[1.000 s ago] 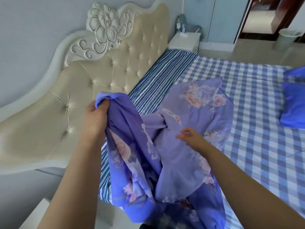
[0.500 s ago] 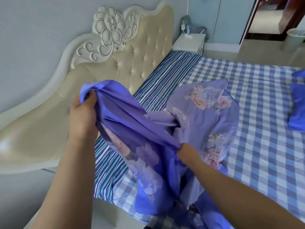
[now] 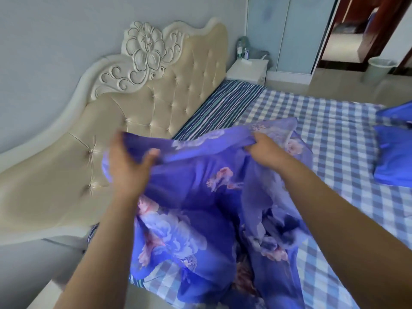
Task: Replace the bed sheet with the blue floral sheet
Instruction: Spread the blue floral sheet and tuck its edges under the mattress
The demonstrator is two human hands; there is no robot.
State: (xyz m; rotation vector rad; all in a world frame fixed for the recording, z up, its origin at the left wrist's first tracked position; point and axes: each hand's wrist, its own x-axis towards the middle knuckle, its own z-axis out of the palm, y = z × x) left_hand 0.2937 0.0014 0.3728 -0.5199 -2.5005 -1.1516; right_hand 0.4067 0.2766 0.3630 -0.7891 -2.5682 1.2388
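Observation:
The blue floral sheet [image 3: 200, 197] hangs bunched in front of me over the bed's near edge. My left hand [image 3: 128, 166] grips its upper edge on the left, thumb on the near side of the cloth, blurred by motion. My right hand [image 3: 263, 150] grips the same edge further right, fingers curled into the fabric. The edge stretches between both hands. Under it lies a blue-and-white checked sheet [image 3: 323, 134] over most of the bed. A strip of blue striped fabric [image 3: 223, 108] shows along the headboard side.
A cream tufted headboard [image 3: 156, 108] with a carved flower stands at the left. A white nightstand [image 3: 247, 71] with bottles sits past the bed. Blue pillows [image 3: 394, 159] lie at the right. A pale bin [image 3: 379, 69] stands by the doorway.
My right hand has risen from under the folds and taken the sheet's upper edge. My left hand shifted right and down along that edge. The sheet now spreads wider between the hands.

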